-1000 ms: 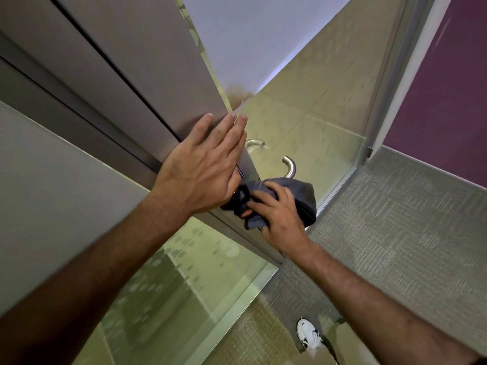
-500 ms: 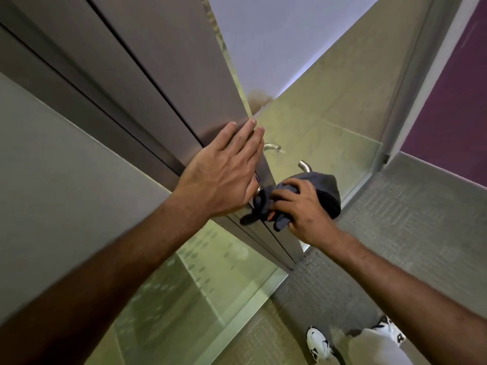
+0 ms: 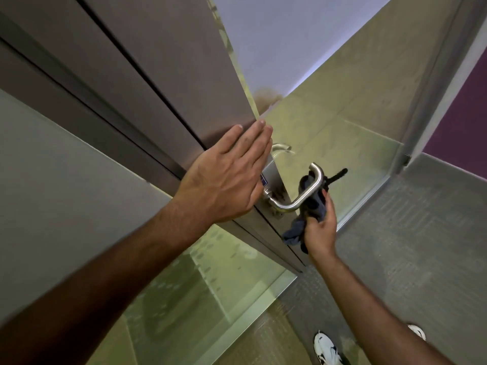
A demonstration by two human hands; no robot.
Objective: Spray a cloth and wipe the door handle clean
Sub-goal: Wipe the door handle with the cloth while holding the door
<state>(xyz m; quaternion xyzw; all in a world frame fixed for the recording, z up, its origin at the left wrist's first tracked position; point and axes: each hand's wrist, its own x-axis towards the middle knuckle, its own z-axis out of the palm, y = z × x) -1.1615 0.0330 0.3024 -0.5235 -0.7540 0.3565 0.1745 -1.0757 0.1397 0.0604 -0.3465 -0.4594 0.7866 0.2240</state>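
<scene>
Head view: left hand (image 3: 226, 180) flat on door (image 3: 163, 75), right hand (image 3: 320, 227) fingers gripping cloth (image 3: 311, 204).

The left hand (image 3: 226, 177) sits at the middle of the frame, flat and open, fingers together and pointing up and right, its forearm running down to the lower left corner. The right hand (image 3: 320, 227), just right of centre and lower, is closed in a grip, its forearm running to the lower right.

Grey carpet (image 3: 421, 259) is seen at four o'clock. Two white shoes (image 3: 325, 347) (partly cropped) are planted on it at six o'clock.
</scene>
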